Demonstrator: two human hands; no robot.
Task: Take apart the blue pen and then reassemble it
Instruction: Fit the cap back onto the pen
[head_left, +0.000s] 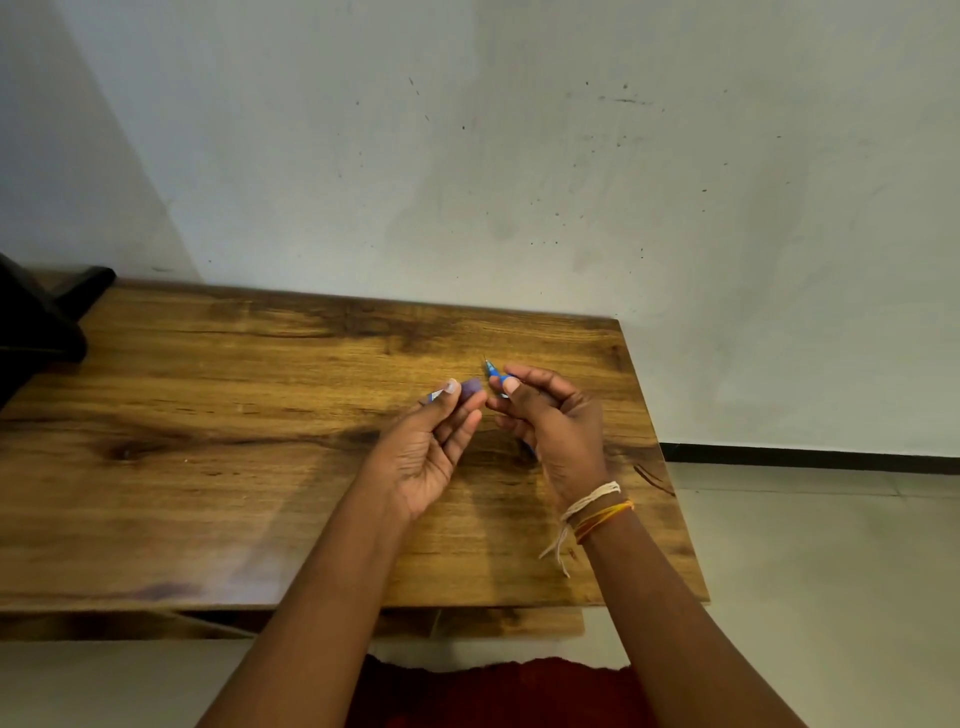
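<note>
Your left hand (434, 447) is pinching a short bluish-purple pen piece (470, 388) between thumb and fingertips; the grip is narrow and closed on that piece, palm turned up toward you. A small white-and-blue bit (435, 396) is showing just beyond your left thumb, on the side away from the other hand; whether it is part of the same piece cannot be told.

Your right hand (553, 426) is holding the blue pen part (491, 370) with its fine pointed tip sticking out past the fingers, angled up and away from you. The grip here is also closed, thumb pressing over the part against the curled fingers. How far the part runs back inside the palm is hidden.

The two grips are sitting just beside each other, fingertips nearly meeting, and the two pen pieces are apart, not joined. Both are being held above the tabletop (234, 415), not resting on it.

Outward from your right grip, thread bands (597, 506) in white, brown and orange are wrapping the wrist, with loose white ends hanging down. Far off from your left grip, a dark object (36, 322) is sitting at the tabletop's far edge. Beyond both grips a pale, speckled wall (519, 156) is rising behind the tabletop.
</note>
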